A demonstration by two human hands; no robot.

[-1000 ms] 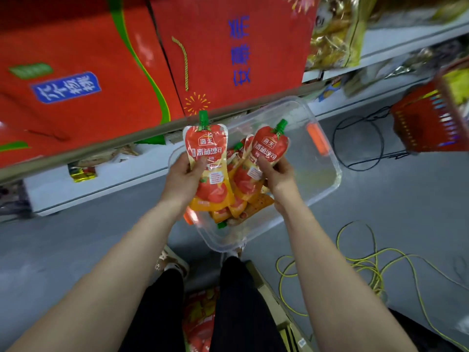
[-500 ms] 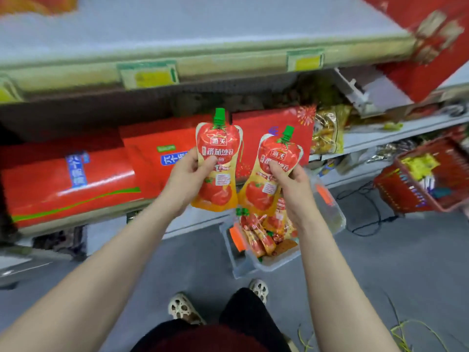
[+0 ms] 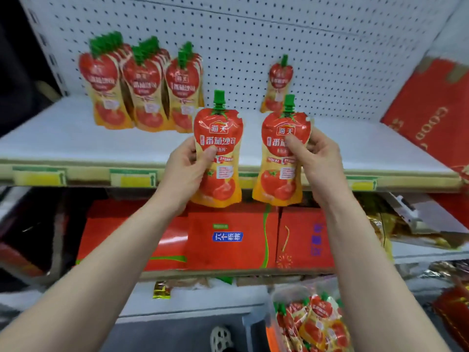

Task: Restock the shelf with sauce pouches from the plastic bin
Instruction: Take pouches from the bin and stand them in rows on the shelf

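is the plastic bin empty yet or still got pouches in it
Not empty. The plastic bin at lower right holds a pile of red sauce pouches with green caps; how many cannot be told.

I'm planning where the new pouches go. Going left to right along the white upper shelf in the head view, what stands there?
Three rows of red-and-yellow tomato sauce pouches with green caps → →, a gap, one lone sauce pouch, then a red cardboard box with gold lettering.

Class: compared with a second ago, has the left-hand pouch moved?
Yes. The left-hand pouch has risen from over the plastic bin to the white shelf.
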